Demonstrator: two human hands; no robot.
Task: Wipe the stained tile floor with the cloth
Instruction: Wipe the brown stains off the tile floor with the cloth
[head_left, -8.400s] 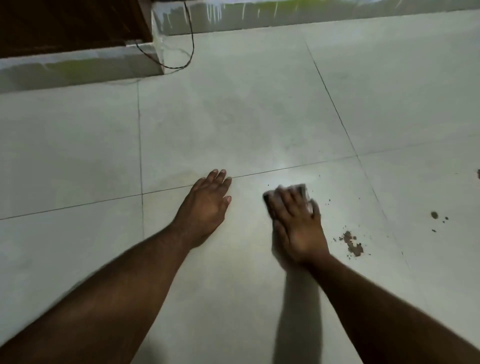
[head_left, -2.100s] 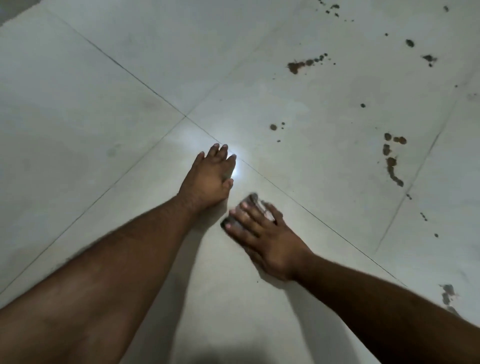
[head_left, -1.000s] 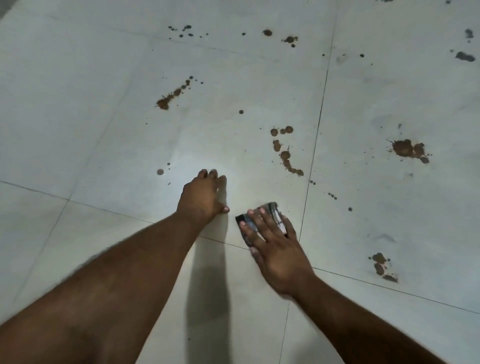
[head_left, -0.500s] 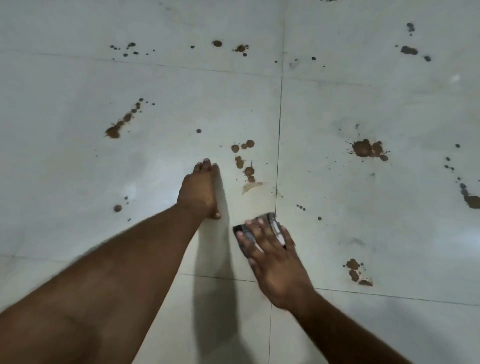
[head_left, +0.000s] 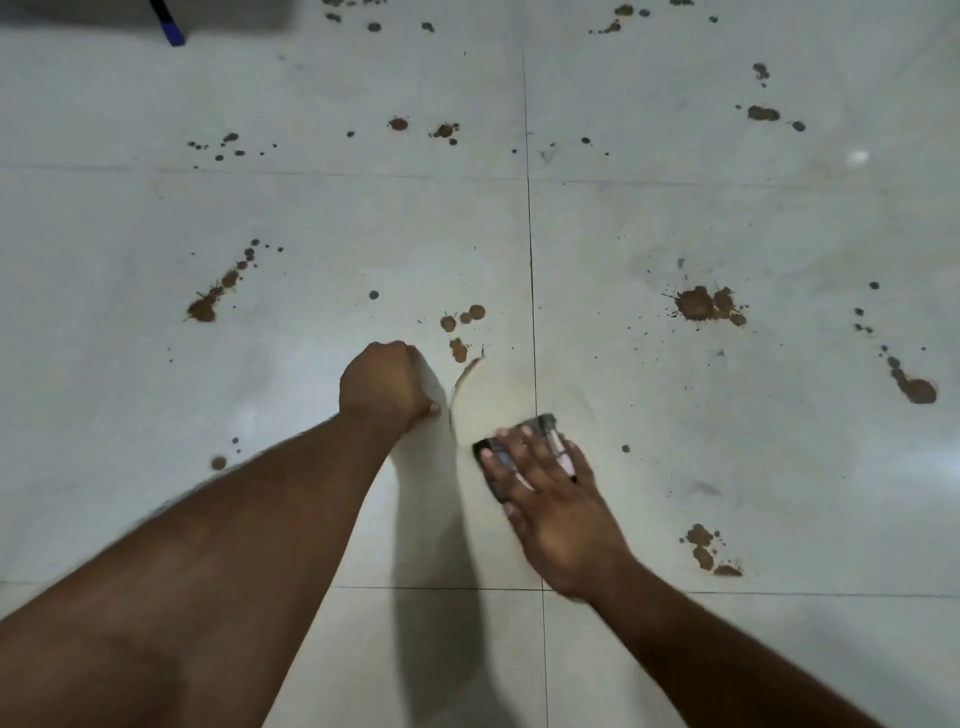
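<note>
My right hand lies flat on a small dark cloth, pressing it to the pale tile floor beside a vertical grout line. My left hand rests on the floor to its left, fingers curled under and out of sight. Brown stains dot the tiles: a cluster just beyond my left hand with a thin smeared streak below it, a big splat at right, a trail at left, and a patch near my right wrist.
More brown and grey spots are scattered across the far tiles and the right edge. A dark strip with a blue object sits at the top left corner. Grout lines cross near my right wrist.
The view has swung right and closer to the stains. The lowest stain of the cluster by my left hand has been smeared into a thin streak. My left hand's fingers have curled.
</note>
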